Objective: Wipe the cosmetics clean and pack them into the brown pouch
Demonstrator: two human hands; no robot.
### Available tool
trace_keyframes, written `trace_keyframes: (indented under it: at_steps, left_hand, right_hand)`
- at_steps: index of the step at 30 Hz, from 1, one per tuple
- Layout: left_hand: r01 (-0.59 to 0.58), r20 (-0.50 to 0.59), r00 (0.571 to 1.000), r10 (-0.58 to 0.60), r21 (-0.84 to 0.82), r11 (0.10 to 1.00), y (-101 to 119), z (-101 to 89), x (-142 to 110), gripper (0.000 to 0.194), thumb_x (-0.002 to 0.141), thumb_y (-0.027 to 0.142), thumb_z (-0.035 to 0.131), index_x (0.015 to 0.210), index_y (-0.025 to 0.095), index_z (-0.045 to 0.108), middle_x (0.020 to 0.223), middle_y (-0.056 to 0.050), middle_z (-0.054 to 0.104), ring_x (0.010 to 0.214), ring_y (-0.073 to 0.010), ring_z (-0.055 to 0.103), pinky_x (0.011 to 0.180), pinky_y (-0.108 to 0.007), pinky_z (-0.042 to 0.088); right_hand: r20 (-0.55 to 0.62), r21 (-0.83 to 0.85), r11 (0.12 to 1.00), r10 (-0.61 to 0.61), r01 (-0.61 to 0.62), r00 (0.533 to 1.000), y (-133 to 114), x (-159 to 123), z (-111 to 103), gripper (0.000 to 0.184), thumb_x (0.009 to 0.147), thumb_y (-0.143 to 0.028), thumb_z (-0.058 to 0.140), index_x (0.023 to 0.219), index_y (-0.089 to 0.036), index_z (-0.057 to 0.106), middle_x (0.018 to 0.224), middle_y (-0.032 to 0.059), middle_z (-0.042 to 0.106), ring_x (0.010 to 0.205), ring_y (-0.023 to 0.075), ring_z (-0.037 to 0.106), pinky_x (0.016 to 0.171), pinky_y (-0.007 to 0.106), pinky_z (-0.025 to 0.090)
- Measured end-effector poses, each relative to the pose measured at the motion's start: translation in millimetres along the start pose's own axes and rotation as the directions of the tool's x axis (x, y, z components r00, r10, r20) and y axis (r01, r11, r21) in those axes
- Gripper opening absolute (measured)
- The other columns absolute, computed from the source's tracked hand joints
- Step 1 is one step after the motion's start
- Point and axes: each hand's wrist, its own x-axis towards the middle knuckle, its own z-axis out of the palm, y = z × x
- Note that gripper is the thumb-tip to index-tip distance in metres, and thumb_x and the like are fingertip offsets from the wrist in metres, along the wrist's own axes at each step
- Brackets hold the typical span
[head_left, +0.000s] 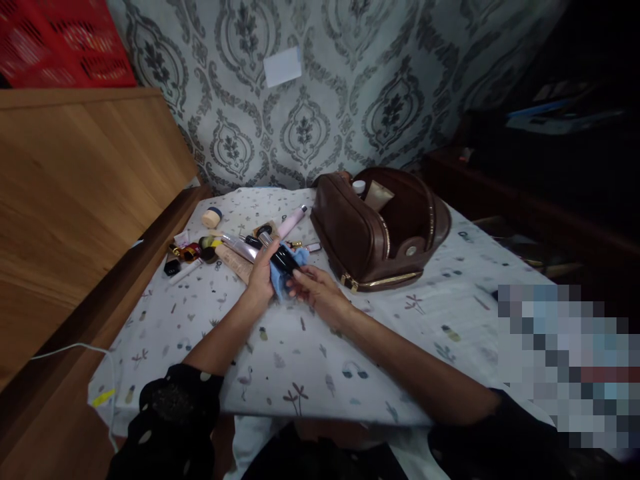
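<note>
Gleaming, the black tube (pixel 285 261) (a smooth cylinder) touches blue cloth (pixel 278 284).

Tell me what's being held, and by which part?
A glossy black cylinder, blue cloth against it: left grip near its far end, right grip at its near end.

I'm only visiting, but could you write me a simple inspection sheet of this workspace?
Surface: table with a white printed cloth.
Job's things: glossy black cylinder, with light blue fabric bunched against it.
Clutter: pink tube, round dark-lidded container and other small items beyond and left of the hands; open brown bag to the right.
Hands: left hand holds the cylinder; right hand has its fingers at the near end, grip unclear.
Cables: white cable by the left table edge.
Surroundings: patterned wall, red crate; right side dark, partly pixelated.
</note>
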Motion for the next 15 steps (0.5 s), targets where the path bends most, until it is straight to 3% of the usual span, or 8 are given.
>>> trace_keyframes:
  at_steps: [4, 7, 12, 15]
  left_hand:
    - [0.004, 0.209, 0.978, -0.018, 0.067, 0.998, -3.7, -0.5, -4.3, 0.048, 0.061, 0.041, 0.083, 0.095, 0.017, 0.06, 0.068, 0.002, 0.068, 0.034, -0.0058, 0.046, 0.033, -0.019, 0.039]
    - [0.032, 0.319, 0.945, -0.076, 0.14, 0.99, -7.5, -0.6, -7.3, 0.048, 0.064, 0.034, 0.083, 0.102, 0.018, 0.059, 0.068, 0.003, 0.067, 0.032, -0.003, 0.04, 0.032, -0.018, 0.039]
    - [-0.026, 0.3, 0.954, -0.032, 0.188, 0.982, -7.1, -0.4, -7.7, 0.051, 0.063, 0.036, 0.083, 0.103, 0.019, 0.058, 0.065, 0.005, 0.062, 0.036, -0.0069, 0.048, 0.037, -0.02, 0.042]
    - [-0.16, 0.236, 0.966, 0.104, 0.228, 0.96, -3.7, -2.7, -4.3, 0.048, 0.063, 0.037, 0.084, 0.1, 0.019, 0.058, 0.066, 0.006, 0.06, 0.046, -0.0084, 0.054, 0.046, -0.02, 0.046]
  right_hand:
    - [0.058, 0.078, 0.997, 0.011, -0.016, 0.998, -4.6, -0.7, 1.7, 0.042, 0.068, -0.049, 0.083, 0.079, -0.017, 0.059, 0.074, 0.0023, 0.07, 0.057, 0.0089, 0.06, 0.05, 0.019, 0.043]
    - [0.059, 0.071, 0.997, 0.018, -0.022, 0.998, -8.5, -0.7, 2.5, 0.043, 0.071, -0.056, 0.078, 0.077, -0.017, 0.062, 0.071, 0.0022, 0.07, 0.054, 0.0083, 0.059, 0.049, 0.019, 0.044]
    - [-0.019, -0.215, 0.977, 0.014, -0.018, 1.0, -10.7, 1.6, -1.8, 0.052, 0.076, -0.068, 0.066, 0.073, -0.016, 0.062, 0.063, 0.0039, 0.067, 0.047, 0.01, 0.057, 0.044, 0.021, 0.04]
    - [-0.062, -0.45, 0.888, -0.143, 0.101, 0.988, -10.5, 4.2, -6.2, 0.055, 0.074, -0.07, 0.065, 0.067, -0.016, 0.06, 0.054, 0.0011, 0.06, 0.041, 0.0097, 0.051, 0.041, 0.022, 0.035]
